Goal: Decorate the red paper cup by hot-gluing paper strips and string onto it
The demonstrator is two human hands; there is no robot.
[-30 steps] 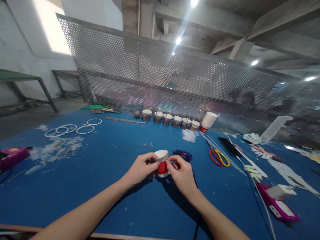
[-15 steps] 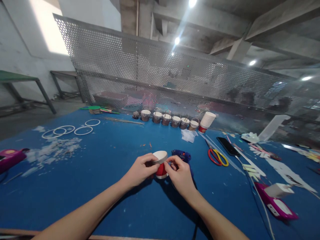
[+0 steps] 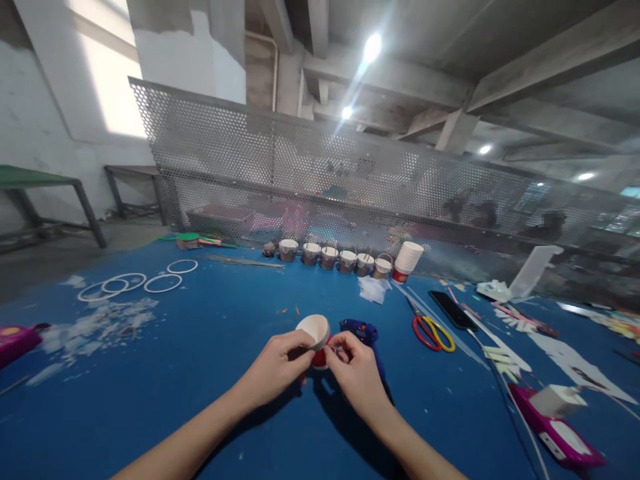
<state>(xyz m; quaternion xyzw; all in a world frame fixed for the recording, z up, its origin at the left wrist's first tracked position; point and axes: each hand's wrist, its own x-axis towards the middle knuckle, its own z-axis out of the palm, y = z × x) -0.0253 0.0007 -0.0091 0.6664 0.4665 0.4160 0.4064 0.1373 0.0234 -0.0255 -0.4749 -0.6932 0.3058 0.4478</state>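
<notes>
A red and white paper cup (image 3: 314, 327) is between my two hands, low over the table and tilted, its pale inside facing up. My left hand (image 3: 280, 363) is closed on the cup's left side, thumb near the rim. My right hand (image 3: 357, 370) pinches at the cup's right side; whatever lies between its fingertips is too small to make out. Just behind my right hand lies a blue glue gun (image 3: 363, 330) on the tabletop. The hands hide much of the cup's red lower part.
Several small buckets (image 3: 329, 259) and a paper cup stack (image 3: 407, 261) line the back. Scissors (image 3: 433, 333), a phone (image 3: 453, 309) and a purple power strip (image 3: 555, 423) lie right. White rings (image 3: 163, 283) and scraps (image 3: 105, 320) lie left. A perforated metal screen (image 3: 300, 173) stands behind.
The cup has tipped so more of its inside shows. Both hands stay at it, slightly lower in the picture. The whole view has tilted upward a little.
</notes>
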